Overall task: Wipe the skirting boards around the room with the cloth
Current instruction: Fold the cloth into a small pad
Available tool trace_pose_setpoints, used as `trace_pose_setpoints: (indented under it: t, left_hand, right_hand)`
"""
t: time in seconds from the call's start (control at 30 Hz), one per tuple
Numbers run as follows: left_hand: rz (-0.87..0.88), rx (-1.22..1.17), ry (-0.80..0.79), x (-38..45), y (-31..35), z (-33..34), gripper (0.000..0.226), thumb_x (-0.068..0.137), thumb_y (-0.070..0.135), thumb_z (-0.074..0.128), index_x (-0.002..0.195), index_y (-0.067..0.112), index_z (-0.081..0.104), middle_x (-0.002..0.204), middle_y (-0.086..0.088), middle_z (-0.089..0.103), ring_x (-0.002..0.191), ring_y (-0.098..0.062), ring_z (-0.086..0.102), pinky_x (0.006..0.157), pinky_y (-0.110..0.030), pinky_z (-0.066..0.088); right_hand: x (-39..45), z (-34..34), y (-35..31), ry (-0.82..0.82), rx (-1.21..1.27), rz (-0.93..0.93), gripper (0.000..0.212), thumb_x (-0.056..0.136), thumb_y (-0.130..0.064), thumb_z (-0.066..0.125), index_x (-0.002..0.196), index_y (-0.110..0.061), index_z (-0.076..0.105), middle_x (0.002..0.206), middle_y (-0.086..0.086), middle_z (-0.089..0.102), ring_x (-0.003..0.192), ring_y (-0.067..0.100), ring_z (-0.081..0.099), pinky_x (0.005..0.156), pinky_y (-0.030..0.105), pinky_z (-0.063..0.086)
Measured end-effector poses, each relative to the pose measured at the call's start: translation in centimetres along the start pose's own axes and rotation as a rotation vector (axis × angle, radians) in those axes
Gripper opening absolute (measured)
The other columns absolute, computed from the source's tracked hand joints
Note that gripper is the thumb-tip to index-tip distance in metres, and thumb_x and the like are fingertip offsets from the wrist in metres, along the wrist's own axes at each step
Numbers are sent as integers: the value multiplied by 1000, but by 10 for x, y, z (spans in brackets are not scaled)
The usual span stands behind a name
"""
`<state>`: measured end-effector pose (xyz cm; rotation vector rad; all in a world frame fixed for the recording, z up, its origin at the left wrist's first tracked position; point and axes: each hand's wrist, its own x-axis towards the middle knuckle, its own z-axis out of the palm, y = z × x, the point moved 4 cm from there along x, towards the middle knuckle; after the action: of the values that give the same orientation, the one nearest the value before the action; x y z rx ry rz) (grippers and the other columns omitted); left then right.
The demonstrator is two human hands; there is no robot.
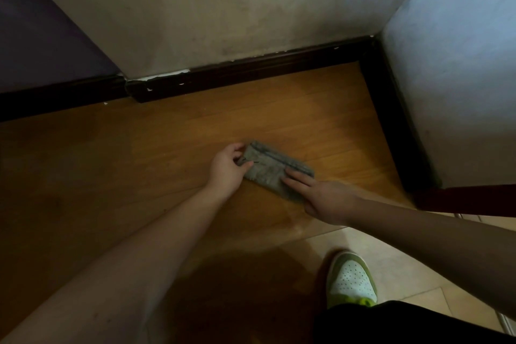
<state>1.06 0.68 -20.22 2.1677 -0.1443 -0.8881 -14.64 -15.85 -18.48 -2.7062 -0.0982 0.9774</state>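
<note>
A folded grey cloth (269, 169) lies flat on the wooden floor (156, 148), well short of the wall. My left hand (227, 166) pinches its left end between thumb and fingers. My right hand (318, 194) lies with straight fingers pressed on the cloth's right end. A dark brown skirting board (251, 72) runs along the foot of the far wall and turns at the corner into a second stretch (391, 120) along the right wall. White chips show on its top edge at the left.
A dark purple panel (42, 36) stands at the far left above more skirting. A dark red board (469, 198) juts in at the right. Pale floor tiles (418, 260) begin near my green-and-white shoe (351, 279).
</note>
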Motion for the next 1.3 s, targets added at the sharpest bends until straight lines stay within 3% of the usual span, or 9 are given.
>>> trace_pose_setpoints:
  t: [0.23,0.43,0.57,0.67,0.8,0.87,1.03,1.17,1.3]
  left_hand:
    - [86,-62,50,7,22,-7,39,87,13,74,123,23,63,109,8,62,107,-14,61,93,-32,52]
    - [352,36,23,-18,55,18,44,85,13,73,126,22,62,107,14,59,102,-5,57,87,-20,42]
    - [439,87,-59,-35,60,38,48,84,11,74,129,21,60,112,10,64,106,-7,58,94,-23,45]
    - [416,241,-92,-39,52,48,36,86,12,72,119,19,62,119,3,62,112,-12,56,89,-16,35]
    - [441,357,-161,-42,36,52,26,86,7,68,110,14,62,120,-1,55,116,-18,49,91,-20,31]
    - [484,378,-197,-44,31,54,25,87,7,67,112,14,62,122,-1,54,117,-18,46,93,-19,30]
    - [603,407,-204,-50,27,71,38,94,21,64,129,8,61,138,-5,53,131,-21,44,110,-26,30]
    - [718,487,-189,-59,16,83,39,99,24,53,126,-2,64,142,-14,54,134,-29,46,115,-29,25]
    - [695,421,-155,-51,11,76,18,92,11,65,102,1,76,128,-13,64,121,-32,57,109,-36,39]
  right_hand:
    - [1,0,5,-32,27,28,78,99,-32,47,156,-33,-6,163,-12,-13,90,13,57,67,29,52]
    - [3,5,11,-29,356,45,79,99,-27,52,157,-31,-1,165,-10,-1,137,13,38,85,16,34]
    - [3,-1,19,156,546,149,54,97,-12,51,149,-22,37,151,1,41,119,13,52,87,13,38]
    - [0,-8,35,325,775,403,31,100,-13,48,127,-26,56,114,-3,64,84,9,62,66,15,48]
    - [3,-14,44,391,883,483,16,102,-25,48,113,-29,59,104,-8,65,81,14,66,76,40,57]
    - [6,-13,46,378,931,493,17,102,-29,48,114,-29,59,105,-7,66,82,13,66,76,38,58]
    - [11,-12,38,318,933,402,31,101,-34,51,130,-23,57,114,-9,61,91,0,57,66,6,42]
    - [16,-12,40,293,847,365,39,96,-37,60,131,-20,61,122,-2,64,110,13,60,91,26,49]
    - [18,-13,42,256,842,372,32,94,-30,64,125,-19,63,115,-6,64,105,10,60,86,23,46]
